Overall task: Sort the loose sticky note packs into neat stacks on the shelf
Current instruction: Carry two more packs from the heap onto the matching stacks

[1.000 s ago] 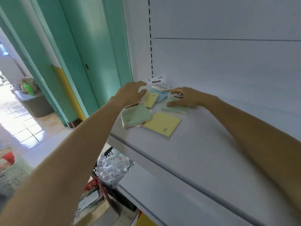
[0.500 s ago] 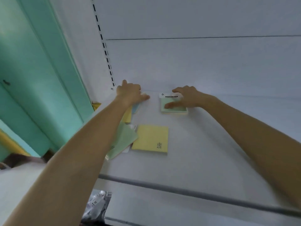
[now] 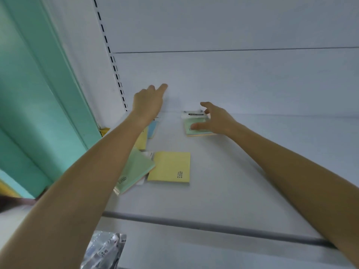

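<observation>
On the white shelf point(image 3: 223, 171) lie several sticky note packs. A small stack topped by a green pack with a white label point(image 3: 194, 121) sits near the back wall. My right hand point(image 3: 215, 119) rests over it, thumb on the green top, fingers spread. A large yellow pack point(image 3: 171, 166) lies flat in the middle. A large green pack point(image 3: 134, 169) lies tilted to its left, partly under my left forearm. A blue pack point(image 3: 152, 129) and a smaller yellow pack point(image 3: 142, 139) peek out behind that arm. My left hand point(image 3: 149, 101) is raised against the back wall, fingers extended, holding nothing.
A slotted upright rail point(image 3: 114, 65) runs up the back left corner. A teal door frame point(image 3: 38, 94) stands left of the shelf. A clear plastic bag point(image 3: 104, 249) shows below the shelf's front edge point(image 3: 194, 226).
My left hand has lifted off the packs at the left and risen toward the back wall. My right hand opened its fingers over the green-topped stack.
</observation>
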`<state>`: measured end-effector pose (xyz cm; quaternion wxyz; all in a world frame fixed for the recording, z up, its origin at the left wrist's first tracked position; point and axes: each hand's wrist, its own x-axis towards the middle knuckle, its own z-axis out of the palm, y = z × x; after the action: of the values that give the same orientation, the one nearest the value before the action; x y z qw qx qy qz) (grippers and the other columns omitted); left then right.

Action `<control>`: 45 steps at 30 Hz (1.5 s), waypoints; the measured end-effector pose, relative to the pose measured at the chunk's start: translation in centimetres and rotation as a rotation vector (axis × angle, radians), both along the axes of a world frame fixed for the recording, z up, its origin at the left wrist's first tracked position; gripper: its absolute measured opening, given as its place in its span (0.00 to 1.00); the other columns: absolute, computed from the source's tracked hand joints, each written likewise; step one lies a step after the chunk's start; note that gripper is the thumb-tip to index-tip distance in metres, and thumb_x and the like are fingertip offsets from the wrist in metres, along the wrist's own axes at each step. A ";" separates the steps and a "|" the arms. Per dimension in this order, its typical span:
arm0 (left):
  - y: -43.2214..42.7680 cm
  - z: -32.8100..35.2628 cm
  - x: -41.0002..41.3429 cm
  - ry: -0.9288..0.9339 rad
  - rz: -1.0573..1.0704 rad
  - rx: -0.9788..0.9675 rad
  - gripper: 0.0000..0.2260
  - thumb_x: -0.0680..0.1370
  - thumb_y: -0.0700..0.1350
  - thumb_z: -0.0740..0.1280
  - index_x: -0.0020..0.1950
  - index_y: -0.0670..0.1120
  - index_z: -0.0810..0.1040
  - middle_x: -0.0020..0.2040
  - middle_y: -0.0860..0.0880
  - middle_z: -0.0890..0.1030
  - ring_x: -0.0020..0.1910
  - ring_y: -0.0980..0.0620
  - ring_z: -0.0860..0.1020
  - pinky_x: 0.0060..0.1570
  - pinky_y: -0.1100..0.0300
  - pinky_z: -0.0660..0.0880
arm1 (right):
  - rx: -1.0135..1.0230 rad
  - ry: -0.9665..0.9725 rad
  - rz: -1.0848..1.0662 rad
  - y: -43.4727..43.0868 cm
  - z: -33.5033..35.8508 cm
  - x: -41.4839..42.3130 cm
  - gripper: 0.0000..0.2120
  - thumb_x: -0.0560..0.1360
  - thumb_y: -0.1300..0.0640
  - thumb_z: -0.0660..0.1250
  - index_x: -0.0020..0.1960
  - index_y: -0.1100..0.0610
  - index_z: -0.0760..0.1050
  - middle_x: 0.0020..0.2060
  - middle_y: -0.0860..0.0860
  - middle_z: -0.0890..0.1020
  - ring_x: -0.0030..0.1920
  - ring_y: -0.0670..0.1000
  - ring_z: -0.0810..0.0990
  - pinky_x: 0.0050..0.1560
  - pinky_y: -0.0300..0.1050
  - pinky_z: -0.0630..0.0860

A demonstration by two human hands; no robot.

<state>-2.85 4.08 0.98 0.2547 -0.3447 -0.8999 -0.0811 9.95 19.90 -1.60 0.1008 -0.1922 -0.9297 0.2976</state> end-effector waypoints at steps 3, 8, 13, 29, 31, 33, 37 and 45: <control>-0.4 0.3 0.7 -0.223 -0.042 0.390 0.21 0.77 0.37 0.55 0.70 0.49 0.65 0.57 0.37 0.72 0.43 0.41 0.74 0.43 0.53 0.70 | -0.059 0.068 -0.015 0.4 0.1 0.3 0.38 0.68 0.52 0.73 0.73 0.51 0.57 0.67 0.57 0.67 0.65 0.56 0.69 0.52 0.46 0.71; -1.3 -1.3 0.7 -0.768 -0.035 0.590 0.22 0.72 0.41 0.64 0.66 0.48 0.68 0.62 0.42 0.72 0.51 0.46 0.75 0.46 0.52 0.79 | 0.032 -0.092 -0.007 0.8 0.4 0.7 0.33 0.70 0.42 0.68 0.70 0.52 0.63 0.65 0.56 0.72 0.67 0.58 0.68 0.66 0.49 0.65; -1.9 -0.3 0.0 -0.872 0.041 0.571 0.15 0.74 0.40 0.64 0.60 0.41 0.69 0.54 0.46 0.68 0.43 0.50 0.74 0.37 0.63 0.75 | -0.069 -0.133 0.076 0.4 0.7 0.6 0.36 0.68 0.48 0.72 0.71 0.51 0.61 0.66 0.54 0.71 0.62 0.51 0.71 0.61 0.43 0.65; -0.1 -0.3 2.2 -0.757 -0.327 0.436 0.24 0.73 0.32 0.65 0.68 0.43 0.70 0.52 0.46 0.68 0.50 0.48 0.71 0.57 0.51 0.74 | -0.160 0.117 -0.222 1.0 1.3 6.0 0.20 0.72 0.60 0.69 0.64 0.57 0.73 0.65 0.54 0.73 0.61 0.51 0.73 0.60 0.41 0.68; 1.2 0.0 3.7 -0.757 -0.363 0.431 0.24 0.73 0.32 0.65 0.69 0.42 0.69 0.54 0.45 0.69 0.52 0.46 0.73 0.58 0.50 0.74 | -0.290 0.182 -0.285 2.1 1.4 8.6 0.19 0.72 0.63 0.69 0.63 0.59 0.74 0.60 0.54 0.76 0.53 0.50 0.74 0.53 0.40 0.73; 2.9 0.2 5.6 -0.765 -0.396 0.425 0.24 0.73 0.32 0.65 0.69 0.41 0.68 0.60 0.41 0.72 0.59 0.42 0.73 0.61 0.48 0.74 | -0.320 0.232 -0.338 3.7 1.4 11.6 0.18 0.71 0.64 0.69 0.61 0.59 0.75 0.57 0.53 0.75 0.51 0.50 0.74 0.48 0.37 0.74; 7.5 0.7 10.5 -0.788 -0.465 0.404 0.25 0.74 0.32 0.64 0.71 0.40 0.67 0.68 0.38 0.70 0.65 0.40 0.72 0.64 0.47 0.72 | -0.327 0.320 -0.439 7.3 1.7 18.6 0.19 0.70 0.63 0.70 0.60 0.55 0.76 0.55 0.52 0.77 0.53 0.52 0.76 0.63 0.48 0.73; 19.0 0.3 25.9 -0.795 -0.602 0.396 0.25 0.74 0.32 0.64 0.71 0.39 0.66 0.69 0.40 0.70 0.67 0.43 0.70 0.66 0.49 0.70 | -0.325 0.405 -0.548 14.6 1.2 36.3 0.20 0.70 0.65 0.70 0.62 0.57 0.75 0.64 0.57 0.75 0.53 0.54 0.75 0.64 0.54 0.72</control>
<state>23.02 23.07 1.31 -0.0801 -0.4757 -0.7556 -0.4432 46.26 34.47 -0.44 0.3265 -0.3844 -0.7457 0.4353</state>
